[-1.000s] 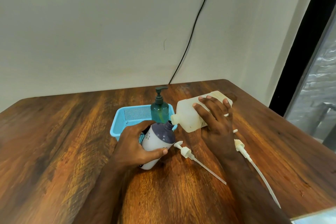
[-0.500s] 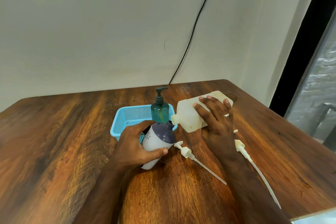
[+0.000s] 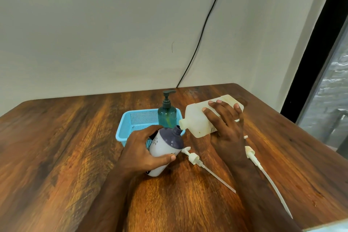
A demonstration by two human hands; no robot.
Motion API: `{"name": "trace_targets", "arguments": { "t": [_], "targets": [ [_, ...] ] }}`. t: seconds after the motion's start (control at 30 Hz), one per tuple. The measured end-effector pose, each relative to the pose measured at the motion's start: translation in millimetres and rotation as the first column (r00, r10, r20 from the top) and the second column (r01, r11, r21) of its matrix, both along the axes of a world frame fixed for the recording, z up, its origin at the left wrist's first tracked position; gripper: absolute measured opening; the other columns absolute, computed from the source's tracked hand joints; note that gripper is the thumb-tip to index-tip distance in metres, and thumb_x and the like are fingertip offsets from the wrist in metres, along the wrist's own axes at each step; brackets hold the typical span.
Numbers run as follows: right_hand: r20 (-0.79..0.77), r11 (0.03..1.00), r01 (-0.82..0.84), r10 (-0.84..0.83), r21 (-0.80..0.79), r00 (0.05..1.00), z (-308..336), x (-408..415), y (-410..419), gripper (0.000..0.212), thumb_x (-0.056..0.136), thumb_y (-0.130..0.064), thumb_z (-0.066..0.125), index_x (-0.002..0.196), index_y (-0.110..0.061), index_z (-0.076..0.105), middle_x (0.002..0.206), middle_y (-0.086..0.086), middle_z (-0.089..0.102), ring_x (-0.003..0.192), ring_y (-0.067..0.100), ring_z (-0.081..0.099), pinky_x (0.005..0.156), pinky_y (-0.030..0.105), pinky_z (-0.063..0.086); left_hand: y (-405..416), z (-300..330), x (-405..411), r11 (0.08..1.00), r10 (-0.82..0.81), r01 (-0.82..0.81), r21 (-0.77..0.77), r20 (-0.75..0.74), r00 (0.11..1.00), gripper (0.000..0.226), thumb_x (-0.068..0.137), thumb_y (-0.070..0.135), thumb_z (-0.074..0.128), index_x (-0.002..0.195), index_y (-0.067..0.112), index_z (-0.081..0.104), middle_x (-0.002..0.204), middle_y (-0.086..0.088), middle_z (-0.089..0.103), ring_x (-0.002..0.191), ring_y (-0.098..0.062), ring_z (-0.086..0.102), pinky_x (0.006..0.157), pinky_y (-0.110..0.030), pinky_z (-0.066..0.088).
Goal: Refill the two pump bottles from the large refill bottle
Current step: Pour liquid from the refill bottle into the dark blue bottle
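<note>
Head view: large refill bottle [image 3: 197, 118] is tipped nearly horizontal, its open neck pointing left and sitting right at the open mouth of the white pump bottle [image 3: 165, 147], the one with the dark purple shoulder. Can't tell whether liquid is flowing. Right hand [image 3: 226, 130] grips the refill bottle, fingers wrapped over its upper side, a pale ring on one finger. Left hand [image 3: 143, 149] grips the white bottle around its body, thumb across the front; the bottle leans right toward the refill neck, base on or just above the desk [image 3: 56, 147], can't tell which. Its pump head [image 3: 192, 156] with dip tube lies on the desk just right of it, between the two forearms. A second, longer pump with tube [image 3: 252, 154] lies right of the right wrist, tube running toward the near desk edge. Teal pump bottle [image 3: 167, 117] stands upright, pump still on, in the right end of the blue basket [image 3: 131, 124] just behind the left hand. Black cable [image 3: 203, 28] runs down the wall behind the desk.
</note>
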State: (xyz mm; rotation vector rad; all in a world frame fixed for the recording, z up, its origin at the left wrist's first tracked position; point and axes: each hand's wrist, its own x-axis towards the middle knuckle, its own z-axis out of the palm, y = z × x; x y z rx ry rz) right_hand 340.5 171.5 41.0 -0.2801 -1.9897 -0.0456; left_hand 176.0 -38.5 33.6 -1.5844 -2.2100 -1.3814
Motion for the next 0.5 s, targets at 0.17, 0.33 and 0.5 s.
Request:
{"name": "trace_targets", "arguments": {
  "t": [0.17,0.33,0.5],
  "targets": [
    [-0.006,1.000,-0.006,0.006,-0.006,1.000,-0.3,-0.1,0.8,0.061,0.080,-0.021,0.073,0.136,-0.024,0.050,0.142,0.012,0.057,0.135,0.033,0.048,0.126,0.042,0.005,0.5,3.4,3.5,0.999,-0.024,0.024,0.028,0.020,1.000,0.065,0.058,0.067,0.078,0.116,0.047,0.059,0.113,0.031,0.064,0.107,0.003,0.061,0.078,-0.016,0.052],
    [-0.009,1.000,-0.003,0.003,-0.008,1.000,0.2,0.2,1.0,0.060,0.080,-0.023,0.073,0.136,-0.024,0.050,0.142,0.012,0.058,0.135,0.032,0.047,0.126,0.041,0.004,1.9,-0.3,2.2,0.999,-0.037,0.036,0.005,0.057,0.998,0.073,0.059,0.070,0.077,0.121,0.034,0.065,0.116,0.023,0.067,0.109,-0.001,0.062,0.081,-0.025,0.056],
    [-0.007,1.000,-0.005,0.005,-0.004,1.000,0.0,0.7,1.3,0.061,0.079,-0.022,0.073,0.136,-0.024,0.050,0.142,0.012,0.057,0.136,0.031,0.046,0.126,0.042,0.004,2.9,-6.2,0.3,1.000,-0.008,0.010,-0.019,0.084,0.996,0.083,0.056,0.075,0.076,0.126,0.033,0.062,0.121,0.021,0.065,0.111,-0.003,0.060,0.086,-0.032,0.058]
  ]
}}
